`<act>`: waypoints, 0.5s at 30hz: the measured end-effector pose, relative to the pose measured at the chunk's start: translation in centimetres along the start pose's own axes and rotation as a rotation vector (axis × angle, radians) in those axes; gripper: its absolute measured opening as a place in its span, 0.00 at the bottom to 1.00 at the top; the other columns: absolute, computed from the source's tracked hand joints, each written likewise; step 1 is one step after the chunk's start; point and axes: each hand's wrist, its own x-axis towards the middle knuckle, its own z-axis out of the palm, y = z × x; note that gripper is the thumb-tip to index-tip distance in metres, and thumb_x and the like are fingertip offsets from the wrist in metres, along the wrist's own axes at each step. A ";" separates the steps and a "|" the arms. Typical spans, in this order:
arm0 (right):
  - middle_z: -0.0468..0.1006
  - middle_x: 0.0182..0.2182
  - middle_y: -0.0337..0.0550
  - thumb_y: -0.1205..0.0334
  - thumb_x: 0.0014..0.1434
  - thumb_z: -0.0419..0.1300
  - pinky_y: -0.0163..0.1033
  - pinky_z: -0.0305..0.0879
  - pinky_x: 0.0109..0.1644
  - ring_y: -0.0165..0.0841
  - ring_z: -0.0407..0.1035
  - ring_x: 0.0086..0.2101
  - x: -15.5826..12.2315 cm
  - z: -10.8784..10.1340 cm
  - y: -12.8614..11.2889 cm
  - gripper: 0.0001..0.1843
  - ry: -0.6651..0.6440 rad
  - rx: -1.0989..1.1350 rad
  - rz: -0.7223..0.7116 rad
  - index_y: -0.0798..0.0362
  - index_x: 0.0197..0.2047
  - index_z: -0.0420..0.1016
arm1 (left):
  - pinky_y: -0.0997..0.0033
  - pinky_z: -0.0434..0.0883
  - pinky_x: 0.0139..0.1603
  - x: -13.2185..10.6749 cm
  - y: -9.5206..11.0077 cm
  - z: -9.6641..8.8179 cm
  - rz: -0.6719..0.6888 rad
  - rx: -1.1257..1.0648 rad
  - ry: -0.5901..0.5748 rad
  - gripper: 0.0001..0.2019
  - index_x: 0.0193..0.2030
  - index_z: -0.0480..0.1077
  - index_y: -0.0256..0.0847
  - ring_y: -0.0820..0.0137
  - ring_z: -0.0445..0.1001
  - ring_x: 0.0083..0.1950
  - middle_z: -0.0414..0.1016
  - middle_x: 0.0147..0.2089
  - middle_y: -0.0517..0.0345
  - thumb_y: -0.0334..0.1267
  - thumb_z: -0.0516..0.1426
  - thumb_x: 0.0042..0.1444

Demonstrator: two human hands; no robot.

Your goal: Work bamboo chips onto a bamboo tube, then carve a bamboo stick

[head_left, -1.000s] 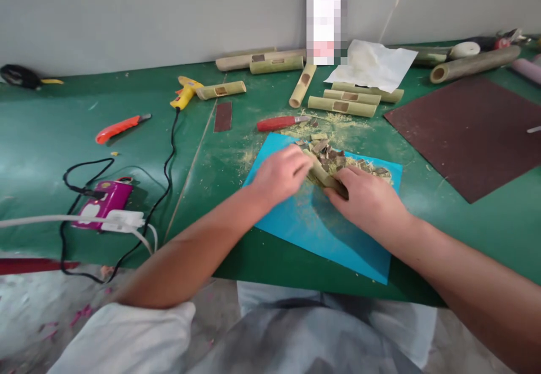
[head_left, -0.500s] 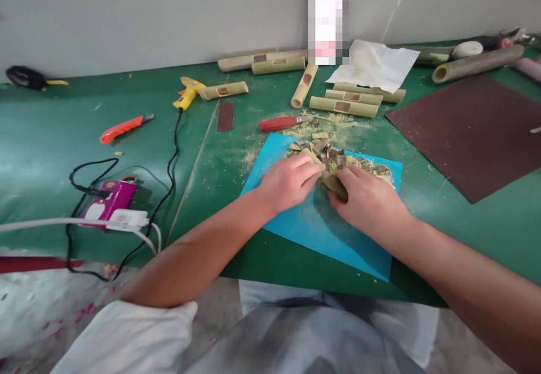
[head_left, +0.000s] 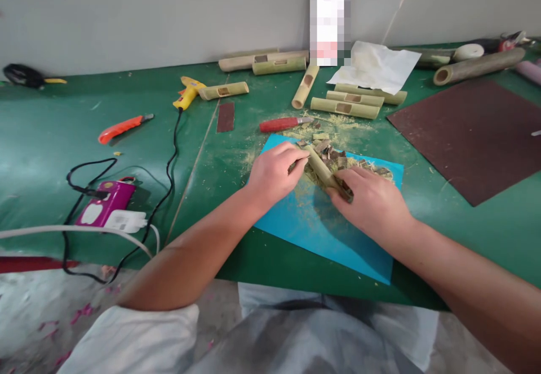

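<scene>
A short bamboo tube (head_left: 322, 167) slants over the blue sheet (head_left: 329, 244). My right hand (head_left: 372, 199) is wrapped round its lower right end, which the fingers partly cover. At the tube's upper left side is my left hand (head_left: 276, 171), its fingers bent and pressed together close to the bamboo. Something dark shows under those fingertips, too small to name. Bamboo chips and shavings (head_left: 333, 157) lie heaped just behind the tube. Beyond the sheet rests a red-handled knife (head_left: 281, 124).
Cut bamboo tubes (head_left: 344, 107) lie at the back, near a white paper (head_left: 376, 67). Brown sheet (head_left: 473, 143) covers part of the right side. A yellow glue gun (head_left: 186, 93), an orange cutter (head_left: 122, 129) and a purple power block (head_left: 107, 202) with cables occupy the left.
My left hand has shifted left off the top of the bamboo tube, exposing more of it. My right hand keeps its hold in nearly the same place.
</scene>
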 end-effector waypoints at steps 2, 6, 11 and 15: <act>0.78 0.36 0.48 0.57 0.63 0.58 0.41 0.55 0.35 0.39 0.72 0.36 0.0 -0.2 -0.2 0.10 -0.041 -0.030 0.000 0.54 0.37 0.76 | 0.72 0.76 0.43 0.0 -0.1 0.0 -0.007 -0.001 -0.011 0.09 0.46 0.80 0.39 0.69 0.80 0.42 0.82 0.42 0.52 0.34 0.57 0.66; 0.76 0.36 0.48 0.55 0.63 0.59 0.40 0.52 0.31 0.38 0.70 0.34 -0.1 -0.4 -0.4 0.10 -0.104 -0.065 0.016 0.54 0.38 0.75 | 0.70 0.76 0.46 0.0 0.0 0.3 0.013 -0.003 -0.018 0.10 0.49 0.79 0.40 0.68 0.79 0.44 0.81 0.44 0.52 0.35 0.56 0.68; 0.76 0.36 0.47 0.55 0.63 0.58 0.40 0.50 0.31 0.37 0.70 0.33 0.0 -0.2 -0.5 0.10 -0.144 -0.045 0.053 0.53 0.38 0.74 | 0.69 0.76 0.43 -0.6 1.2 0.7 0.101 -0.061 -0.125 0.11 0.47 0.78 0.38 0.67 0.79 0.42 0.80 0.41 0.50 0.36 0.55 0.69; 0.76 0.36 0.46 0.57 0.63 0.57 0.39 0.51 0.32 0.36 0.70 0.34 0.2 -0.2 -0.3 0.08 -0.171 -0.009 0.064 0.53 0.37 0.73 | 0.71 0.75 0.40 -1.0 2.1 0.8 0.221 -0.112 -0.275 0.13 0.46 0.78 0.38 0.68 0.79 0.41 0.79 0.40 0.51 0.38 0.52 0.71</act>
